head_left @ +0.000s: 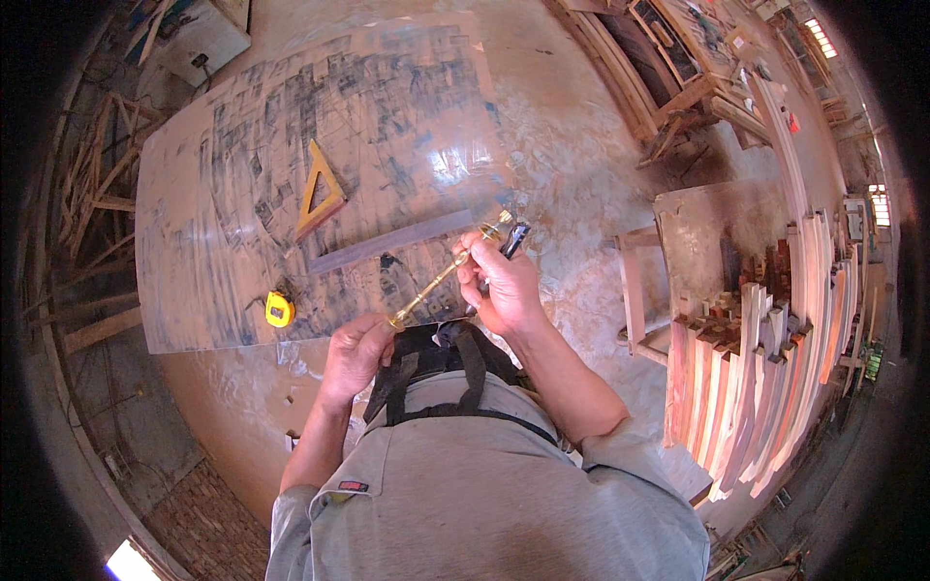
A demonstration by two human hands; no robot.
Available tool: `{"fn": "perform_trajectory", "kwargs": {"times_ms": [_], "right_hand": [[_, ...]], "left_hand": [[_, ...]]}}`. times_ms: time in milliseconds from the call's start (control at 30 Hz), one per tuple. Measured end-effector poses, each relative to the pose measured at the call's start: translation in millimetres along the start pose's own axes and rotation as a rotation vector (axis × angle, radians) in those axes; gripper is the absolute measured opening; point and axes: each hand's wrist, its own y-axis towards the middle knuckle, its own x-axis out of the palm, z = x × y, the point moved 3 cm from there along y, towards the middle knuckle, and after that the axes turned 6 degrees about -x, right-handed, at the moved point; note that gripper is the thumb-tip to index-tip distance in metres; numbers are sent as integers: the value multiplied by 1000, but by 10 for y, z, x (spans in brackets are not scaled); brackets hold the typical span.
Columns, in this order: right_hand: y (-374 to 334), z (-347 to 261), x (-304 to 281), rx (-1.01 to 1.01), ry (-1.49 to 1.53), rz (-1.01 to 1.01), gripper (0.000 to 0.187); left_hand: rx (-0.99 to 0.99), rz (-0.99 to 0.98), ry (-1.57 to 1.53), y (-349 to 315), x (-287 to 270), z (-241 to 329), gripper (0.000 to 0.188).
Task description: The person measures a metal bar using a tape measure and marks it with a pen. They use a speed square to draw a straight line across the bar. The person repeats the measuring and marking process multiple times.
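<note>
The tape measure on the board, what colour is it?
Yellow: the tape measure shows clearly in the head view.

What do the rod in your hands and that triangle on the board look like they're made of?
The rod, held by the left hand and right hand, looks like polished brass: golden and shiny, though plating is possible. The triangle looks like wood or plastic with a yellow-orange finish; it is too small to tell. It lies on a scuffed, glossy board.

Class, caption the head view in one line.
Both hands, left hand and right hand, hold a thin brass rod above a board.
</note>
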Motion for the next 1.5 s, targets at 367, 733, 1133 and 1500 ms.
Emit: {"fn": "perform_trajectory", "kwargs": {"times_ms": [367, 733, 1133, 1500], "right_hand": [[-40, -5, 131, 5, -5, 13, 21], [-29, 95, 55, 29, -5, -38, 23], [19, -13, -54, -2, -66, -28, 28], [92, 82, -185, 92, 48, -79, 21]], "left_hand": [[6, 8, -9, -35, -42, -13, 22], [3, 5, -12, -41, -165, -106, 22], [-31, 30, -13, -61, -203, -78, 24], [-24, 3, -7, -21, -223, -73, 22]]}}
